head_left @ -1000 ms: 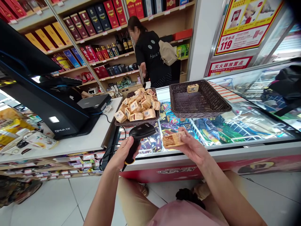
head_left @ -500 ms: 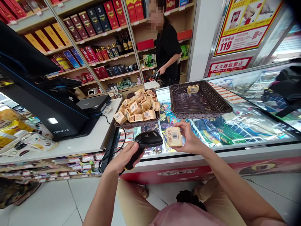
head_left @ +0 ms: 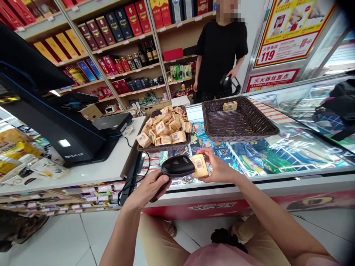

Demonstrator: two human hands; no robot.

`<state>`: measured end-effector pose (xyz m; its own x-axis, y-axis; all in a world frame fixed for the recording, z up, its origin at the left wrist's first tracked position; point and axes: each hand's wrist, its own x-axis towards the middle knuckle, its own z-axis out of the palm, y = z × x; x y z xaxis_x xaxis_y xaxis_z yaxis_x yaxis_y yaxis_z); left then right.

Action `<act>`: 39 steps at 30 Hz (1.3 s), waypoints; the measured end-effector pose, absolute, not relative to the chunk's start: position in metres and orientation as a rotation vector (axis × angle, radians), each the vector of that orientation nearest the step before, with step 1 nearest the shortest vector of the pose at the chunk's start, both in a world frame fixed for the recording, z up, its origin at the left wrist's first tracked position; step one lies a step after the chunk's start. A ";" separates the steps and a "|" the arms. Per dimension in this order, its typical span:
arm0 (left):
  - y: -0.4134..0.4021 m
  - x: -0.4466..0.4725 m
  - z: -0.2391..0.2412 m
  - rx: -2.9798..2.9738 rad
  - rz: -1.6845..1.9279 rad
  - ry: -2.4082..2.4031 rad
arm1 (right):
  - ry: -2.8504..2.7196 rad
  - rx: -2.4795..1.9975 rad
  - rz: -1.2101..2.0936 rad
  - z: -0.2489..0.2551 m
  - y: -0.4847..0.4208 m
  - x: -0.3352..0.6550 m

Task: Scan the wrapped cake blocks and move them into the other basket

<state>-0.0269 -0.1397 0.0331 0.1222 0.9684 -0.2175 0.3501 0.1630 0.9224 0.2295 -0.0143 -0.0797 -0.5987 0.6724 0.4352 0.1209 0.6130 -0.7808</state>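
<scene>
Cream-and-brown square wrapped packet (head_left: 200, 166) looks light and squashable to me; its edges, where the right hand (head_left: 218, 168) pinches it above the white-rimmed, glass-topped freezer (head_left: 191, 195), seem the safest hold. Just left, the left hand (head_left: 149, 188) grips a black plastic scanner (head_left: 179, 165). Wooden shelves (head_left: 179, 40) of boxes (head_left: 135, 19) and bottles (head_left: 149, 52) line the far side.
</scene>
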 end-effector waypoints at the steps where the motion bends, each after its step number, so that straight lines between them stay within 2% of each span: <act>1: -0.139 -0.028 0.032 1.369 0.765 1.423 | -2.088 -0.619 0.944 -0.077 -0.013 0.227; 11: -0.126 -0.048 0.034 1.368 0.982 1.445 | -2.110 -0.562 1.014 -0.040 0.016 0.200; 21: -0.118 -0.060 0.041 1.347 1.095 1.372 | -2.230 -0.481 0.883 0.002 0.044 0.170; 27: -0.125 -0.076 0.033 1.233 1.208 1.435 | -2.256 -0.430 0.710 0.025 0.068 0.140; 33: -0.129 -0.095 0.027 1.041 1.378 1.528 | -2.367 -0.477 0.413 0.069 0.124 0.059; 39: -0.132 -0.104 0.027 0.946 1.417 1.528 | -2.651 -0.699 0.200 0.071 0.178 -0.022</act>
<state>-0.1038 -0.1319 0.0268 -0.3747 0.9238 -0.0787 -0.0090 0.0812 0.9967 -0.0222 0.1777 0.0706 -0.7994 0.4999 0.3332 0.4441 0.8653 -0.2324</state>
